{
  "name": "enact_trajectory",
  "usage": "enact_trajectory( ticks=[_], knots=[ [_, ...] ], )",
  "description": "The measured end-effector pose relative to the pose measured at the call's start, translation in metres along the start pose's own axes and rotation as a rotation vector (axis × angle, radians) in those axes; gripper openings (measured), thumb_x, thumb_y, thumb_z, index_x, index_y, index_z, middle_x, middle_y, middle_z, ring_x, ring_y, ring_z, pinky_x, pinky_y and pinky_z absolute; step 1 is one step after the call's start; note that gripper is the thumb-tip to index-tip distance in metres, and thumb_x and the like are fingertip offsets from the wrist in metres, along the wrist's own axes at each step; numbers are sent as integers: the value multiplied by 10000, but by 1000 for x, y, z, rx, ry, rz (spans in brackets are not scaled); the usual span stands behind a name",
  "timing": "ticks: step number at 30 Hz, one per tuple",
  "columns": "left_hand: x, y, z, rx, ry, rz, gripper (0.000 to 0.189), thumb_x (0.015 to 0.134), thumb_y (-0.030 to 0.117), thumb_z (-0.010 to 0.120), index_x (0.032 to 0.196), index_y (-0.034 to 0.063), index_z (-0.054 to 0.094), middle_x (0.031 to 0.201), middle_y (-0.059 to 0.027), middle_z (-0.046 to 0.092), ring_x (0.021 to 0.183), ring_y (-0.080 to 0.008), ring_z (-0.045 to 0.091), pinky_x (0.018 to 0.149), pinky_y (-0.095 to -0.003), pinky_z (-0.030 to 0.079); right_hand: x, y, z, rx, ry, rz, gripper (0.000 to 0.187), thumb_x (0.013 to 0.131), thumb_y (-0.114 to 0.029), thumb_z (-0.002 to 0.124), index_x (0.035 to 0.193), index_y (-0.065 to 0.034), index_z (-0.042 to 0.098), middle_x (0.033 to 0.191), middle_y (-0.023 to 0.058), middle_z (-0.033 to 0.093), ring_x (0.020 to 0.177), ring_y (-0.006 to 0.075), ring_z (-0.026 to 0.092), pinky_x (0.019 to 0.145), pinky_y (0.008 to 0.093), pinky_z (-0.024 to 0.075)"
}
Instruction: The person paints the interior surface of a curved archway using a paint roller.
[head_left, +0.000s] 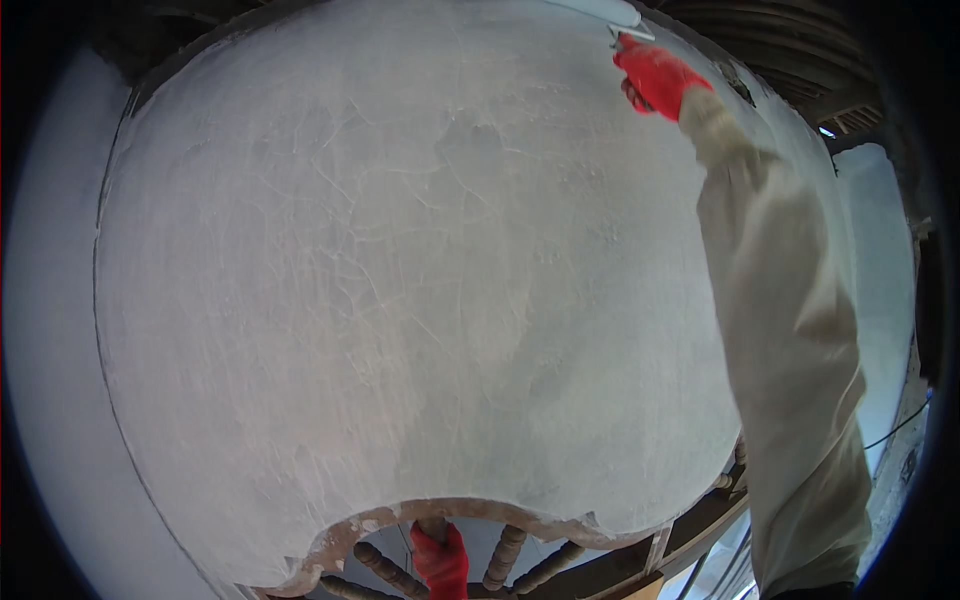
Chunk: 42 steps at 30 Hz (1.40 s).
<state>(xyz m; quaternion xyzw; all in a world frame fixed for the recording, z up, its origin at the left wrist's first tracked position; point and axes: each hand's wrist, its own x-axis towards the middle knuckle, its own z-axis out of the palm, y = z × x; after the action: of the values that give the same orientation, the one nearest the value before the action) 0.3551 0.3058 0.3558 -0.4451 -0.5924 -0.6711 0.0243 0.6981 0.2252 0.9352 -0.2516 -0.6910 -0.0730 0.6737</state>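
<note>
A whitish plastered wall with fine cracks and damp grey patches fills most of the view. At its top edge, my right hand in a red glove grips a paint roller, whose white sleeve lies against the wall and is partly cut off by the picture's rim. My right arm in a beige sleeve reaches up along the right side. Low in the middle, my left hand, also red-gloved, is closed around a turned wooden baluster just below the wall's curved lower edge.
More turned balusters stand beside my left hand under a brown, chipped edge. To the left, a dark seam borders another white wall. Dark roof timbers show at upper right. A thin cable hangs at right.
</note>
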Motion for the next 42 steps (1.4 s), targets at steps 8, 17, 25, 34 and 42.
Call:
enact_trajectory(
  ticks=[8, 17, 25, 34, 42],
  knots=[
    [-2, 2, 3, -38, -7, 67, 580, 744, 309, 675, 1231, 83, 456, 954, -181, 647, 855, -394, 627, 732, -485, 496, -23, 20, 19, 48, 88, 111, 346, 920, -153, 473, 1247, -89, 379, 997, 84, 466, 832, 154, 465, 702, 278, 383],
    [4, -9, -8, -68, -56, 40, 568, 798, 281, 640, 1267, 46, 421, 1111, -206, 598, 1013, -382, 583, 847, -452, 453, -450, 77, 119, -179, 44, 0, 620, 872, 8, 424, 1443, 1, 184, 1383, 272, 380, 1226, 346, 472, 952, 327, 398],
    [-6, 3, 0, -102, -75, 92, 555, 799, 291, 644, 1239, 37, 422, 1099, -221, 589, 1004, -406, 572, 840, -469, 454, -705, 65, 116, -157, -28, 271, 716, 754, 56, 589, 1406, -39, 309, 879, 210, 570, 694, 368, 573, 578, 407, 454],
    [-5, 4, -2, -81, -139, 9, 530, 811, 285, 637, 1231, 31, 437, 1091, -182, 609, 1013, -345, 595, 851, -434, 451, -438, 39, 115, -92, 93, 193, 630, 860, 42, 523, 1435, -86, 300, 848, 124, 539, 658, 175, 430, 632, 246, 427],
    [-6, 9, -4, -69, -158, -41, 511, 813, 289, 640, 1214, 35, 450, 1091, -168, 607, 1013, -334, 593, 848, -423, 452, -622, 59, 138, -65, -106, 406, 678, 826, -10, 557, 1425, -34, 242, 938, 253, 554, 782, 410, 557, 626, 456, 439]
  ],
)
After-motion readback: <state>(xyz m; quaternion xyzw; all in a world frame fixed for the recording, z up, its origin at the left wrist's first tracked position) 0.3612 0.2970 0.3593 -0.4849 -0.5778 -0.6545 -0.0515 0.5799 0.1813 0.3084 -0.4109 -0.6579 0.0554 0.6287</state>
